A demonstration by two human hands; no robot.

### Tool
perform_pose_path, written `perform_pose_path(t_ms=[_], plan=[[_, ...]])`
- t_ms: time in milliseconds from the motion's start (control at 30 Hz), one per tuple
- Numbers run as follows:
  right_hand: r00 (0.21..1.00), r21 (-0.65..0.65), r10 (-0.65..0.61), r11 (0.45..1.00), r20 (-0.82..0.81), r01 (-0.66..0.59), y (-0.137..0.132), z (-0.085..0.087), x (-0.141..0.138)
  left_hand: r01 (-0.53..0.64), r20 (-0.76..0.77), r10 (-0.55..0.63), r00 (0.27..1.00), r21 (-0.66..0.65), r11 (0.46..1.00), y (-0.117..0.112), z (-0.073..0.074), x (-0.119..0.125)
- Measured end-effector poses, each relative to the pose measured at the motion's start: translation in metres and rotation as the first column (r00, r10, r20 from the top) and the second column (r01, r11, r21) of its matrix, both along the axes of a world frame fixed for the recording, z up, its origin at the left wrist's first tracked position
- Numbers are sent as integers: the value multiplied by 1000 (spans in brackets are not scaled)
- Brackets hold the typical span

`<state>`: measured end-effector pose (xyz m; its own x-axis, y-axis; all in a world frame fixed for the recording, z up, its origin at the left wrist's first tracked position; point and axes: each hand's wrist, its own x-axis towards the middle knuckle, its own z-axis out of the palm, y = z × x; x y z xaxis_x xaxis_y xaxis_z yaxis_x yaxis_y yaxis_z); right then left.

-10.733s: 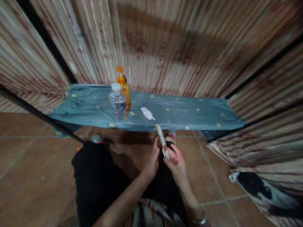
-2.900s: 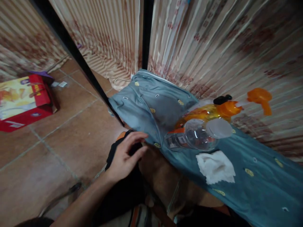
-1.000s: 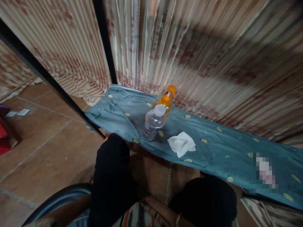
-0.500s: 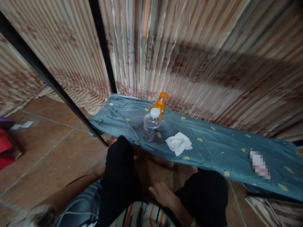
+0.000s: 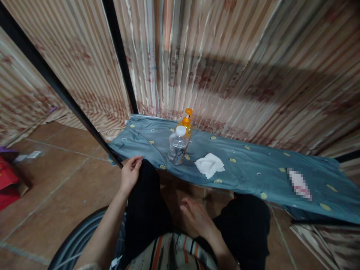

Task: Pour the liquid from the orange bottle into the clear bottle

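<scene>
Both hands look empty, fingers loosely bent, the left hand [image 5: 131, 172] newly raised to the knee [image 5: 149, 178] and the right hand [image 5: 198, 217] low between the thighs, so handling seems paused, the clear bottle [image 5: 176, 149] standing by the bench's [image 5: 247, 172] near edge, left of its middle.

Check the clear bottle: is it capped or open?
Capped: the clear bottle has a white cap on top; how tightly, I cannot tell.
</scene>
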<state>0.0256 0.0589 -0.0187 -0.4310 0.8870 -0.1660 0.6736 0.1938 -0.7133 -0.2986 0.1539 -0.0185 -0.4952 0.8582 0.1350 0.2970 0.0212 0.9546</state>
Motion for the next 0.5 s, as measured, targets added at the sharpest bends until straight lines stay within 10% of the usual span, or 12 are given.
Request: perform_pose_path(t_ms=[267,500], plan=[[998,86,-46,995,-44,50,-1,29,-7,259,40,-268,963,155,953,41,12,87],[989,5,-86,996,-121,87,-5,21,1,273,72,-276,958,57,960,92,-9,128]])
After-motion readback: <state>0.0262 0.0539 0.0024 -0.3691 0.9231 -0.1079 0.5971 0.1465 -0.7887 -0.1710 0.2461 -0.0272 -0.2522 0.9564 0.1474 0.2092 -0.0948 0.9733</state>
